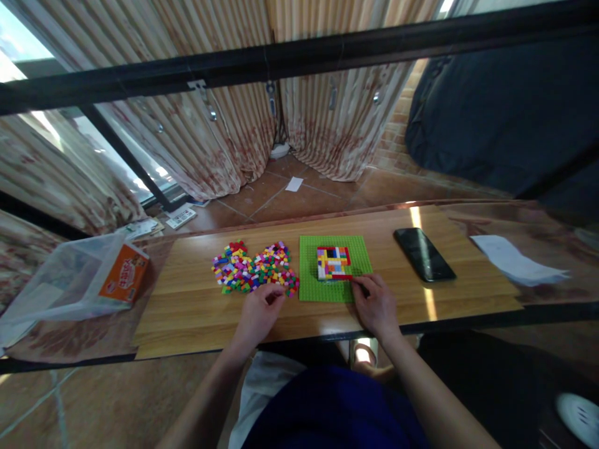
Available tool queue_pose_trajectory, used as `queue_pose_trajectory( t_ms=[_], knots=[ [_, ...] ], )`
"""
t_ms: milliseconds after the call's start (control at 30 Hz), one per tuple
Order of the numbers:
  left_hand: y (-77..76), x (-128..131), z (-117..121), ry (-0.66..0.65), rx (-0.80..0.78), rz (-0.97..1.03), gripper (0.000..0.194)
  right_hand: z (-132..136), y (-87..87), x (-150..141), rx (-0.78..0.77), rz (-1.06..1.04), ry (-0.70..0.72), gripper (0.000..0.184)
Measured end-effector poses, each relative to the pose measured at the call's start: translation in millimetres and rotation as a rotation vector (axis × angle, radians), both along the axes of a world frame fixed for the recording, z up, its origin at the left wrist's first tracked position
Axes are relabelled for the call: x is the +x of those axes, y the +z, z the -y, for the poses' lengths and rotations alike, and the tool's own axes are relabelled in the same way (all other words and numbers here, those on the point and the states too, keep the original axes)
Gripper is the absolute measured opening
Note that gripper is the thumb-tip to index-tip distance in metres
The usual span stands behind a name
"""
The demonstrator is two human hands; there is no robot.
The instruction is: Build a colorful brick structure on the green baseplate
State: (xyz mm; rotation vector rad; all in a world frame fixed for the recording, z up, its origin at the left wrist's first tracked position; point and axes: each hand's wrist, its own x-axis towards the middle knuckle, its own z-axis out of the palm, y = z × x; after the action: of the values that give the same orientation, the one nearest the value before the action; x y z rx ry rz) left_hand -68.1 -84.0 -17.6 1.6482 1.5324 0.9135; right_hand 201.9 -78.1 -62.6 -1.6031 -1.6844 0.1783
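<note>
A square, multicoloured toy-brick build (333, 263) sits on a green studded baseplate (309, 291). A red brick (344, 277) lies along the near edge of the build, its right end at the fingertips of my right hand (375, 304). Those fingers are closed in a pinch, and the palm rests by the plate's near right corner. To the left spreads a pile of small loose bricks (253, 268) in many colours. My left hand (262, 312) is at the near edge of this pile, thumb and fingers pinched together; whatever they hold is too small to make out.
A black phone (424, 254) lies right of the baseplate on the wooden board (187, 312). White paper (519, 259) is farther right. At the left stands a clear plastic bin (70, 268) with an orange label. A dark metal rail (299, 59) crosses beyond the table.
</note>
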Motion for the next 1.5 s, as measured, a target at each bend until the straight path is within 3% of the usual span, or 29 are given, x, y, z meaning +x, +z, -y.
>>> queue_pose_trajectory(
  t_ms=[267, 500, 967, 1133, 1267, 1500],
  knots=[
    [-5.3, 9, 2, -0.029, 0.053, -0.436, 0.017, 0, -0.7, 0, -0.004, 0.006, -0.016, 0.019],
    [0.0, 16, 1, -0.032, 0.033, -0.583, 0.013, 0, -2.0, 1, 0.006, -0.010, -0.005, 0.019],
    [1.1, 6, -14, 0.041, 0.041, -0.339, 0.010, -1, -0.7, -1, -0.015, 0.004, -0.017, 0.020],
    [10.9, 26, -26, -0.021, 0.167, -0.206, 0.019, -1, 2.2, -2, -0.014, 0.000, -0.010, 0.020],
    [16.2, 49, -38, -0.065, 0.178, -0.210, 0.020, -1, 4.1, -2, -0.024, -0.004, -0.001, 0.019],
    [11.1, 76, -59, -0.063, 0.122, -0.240, 0.021, -1, 3.1, -3, -0.032, -0.008, -0.006, 0.020]
  ],
)
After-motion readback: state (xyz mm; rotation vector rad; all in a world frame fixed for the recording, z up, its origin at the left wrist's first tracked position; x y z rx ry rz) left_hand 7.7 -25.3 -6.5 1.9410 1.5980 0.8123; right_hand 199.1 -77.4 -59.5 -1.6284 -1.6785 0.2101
